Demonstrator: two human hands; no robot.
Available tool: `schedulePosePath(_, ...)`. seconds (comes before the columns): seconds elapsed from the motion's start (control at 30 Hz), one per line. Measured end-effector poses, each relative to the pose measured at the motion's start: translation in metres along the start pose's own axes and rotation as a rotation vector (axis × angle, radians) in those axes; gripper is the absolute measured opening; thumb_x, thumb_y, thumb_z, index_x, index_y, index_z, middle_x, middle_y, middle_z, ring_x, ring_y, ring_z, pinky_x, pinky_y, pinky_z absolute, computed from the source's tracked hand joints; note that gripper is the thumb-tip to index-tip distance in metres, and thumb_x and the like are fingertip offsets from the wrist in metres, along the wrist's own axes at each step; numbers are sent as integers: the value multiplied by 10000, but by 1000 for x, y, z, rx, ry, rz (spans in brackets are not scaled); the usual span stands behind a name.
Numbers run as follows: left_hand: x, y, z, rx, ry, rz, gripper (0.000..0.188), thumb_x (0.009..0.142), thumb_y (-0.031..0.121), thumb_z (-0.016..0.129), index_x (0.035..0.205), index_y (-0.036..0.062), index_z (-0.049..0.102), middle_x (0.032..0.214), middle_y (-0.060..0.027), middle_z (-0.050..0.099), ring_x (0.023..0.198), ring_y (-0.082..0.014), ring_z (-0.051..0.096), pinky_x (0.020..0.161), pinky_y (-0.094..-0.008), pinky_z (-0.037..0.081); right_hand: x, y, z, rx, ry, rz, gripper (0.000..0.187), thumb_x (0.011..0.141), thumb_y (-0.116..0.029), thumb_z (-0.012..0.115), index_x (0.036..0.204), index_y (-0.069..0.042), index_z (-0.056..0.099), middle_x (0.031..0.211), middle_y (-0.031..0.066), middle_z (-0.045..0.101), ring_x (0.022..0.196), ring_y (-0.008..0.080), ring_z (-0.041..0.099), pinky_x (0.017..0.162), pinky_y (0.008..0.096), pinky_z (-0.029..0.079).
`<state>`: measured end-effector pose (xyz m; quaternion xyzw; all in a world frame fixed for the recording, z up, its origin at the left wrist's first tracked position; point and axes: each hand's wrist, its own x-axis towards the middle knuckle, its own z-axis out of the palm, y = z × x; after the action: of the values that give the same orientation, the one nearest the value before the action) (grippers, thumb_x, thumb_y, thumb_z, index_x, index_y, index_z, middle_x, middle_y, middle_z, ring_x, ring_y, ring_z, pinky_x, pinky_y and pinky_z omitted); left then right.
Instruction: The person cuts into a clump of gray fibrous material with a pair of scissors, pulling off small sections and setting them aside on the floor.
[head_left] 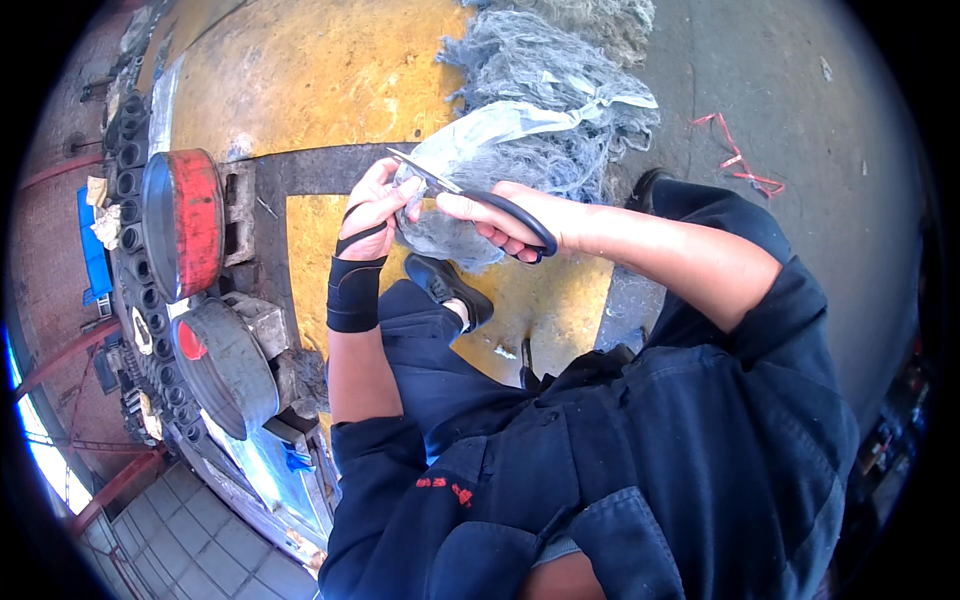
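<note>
My right hand (512, 218) grips black-handled scissors (432, 174), their blades pointing left toward my left hand (375, 208). A black wrist wrap (355, 294) covers that left wrist, with a strap across the palm. My left fingers and thumb pinch a piece of thin, whitish translucent film (480, 125) beside the blades. The film stretches right across a heap of grey-blue tangled fibre (545, 70), and some fibre (450, 238) hangs below my hands. Whether the blades are parted around the film I cannot tell.
Yellow plates (330, 75) lie on the floor ahead and under my shoe (450, 290). To the left stand a red round drum (190, 222), a grey drum (228, 365) and concrete blocks (240, 212). Red strapping (738, 158) lies on the grey floor at right.
</note>
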<state>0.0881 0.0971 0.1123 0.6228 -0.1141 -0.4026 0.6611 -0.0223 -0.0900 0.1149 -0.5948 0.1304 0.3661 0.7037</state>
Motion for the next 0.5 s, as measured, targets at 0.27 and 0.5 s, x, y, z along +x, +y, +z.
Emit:
schedulePosePath(0.27, 0, -2, 6, -101, -156, -69, 248, 887, 165, 547, 1046, -24, 523, 808, -31, 540, 648, -84, 430, 603, -208, 343, -1, 4, 1, 123, -96, -81, 629, 785, -706, 432, 768, -85, 532, 559, -33, 344, 409, 66, 358, 372, 213, 309)
schedulePosePath(0.5, 6, -7, 2, -63, -145, -39, 204, 900, 165, 526, 968, -22, 566, 760, -17, 531, 649, -78, 410, 609, -206, 329, -9, -7, 0, 186, -78, -131, 578, 804, -683, 427, 876, -126, 564, 555, -31, 340, 381, 72, 360, 342, 228, 314)
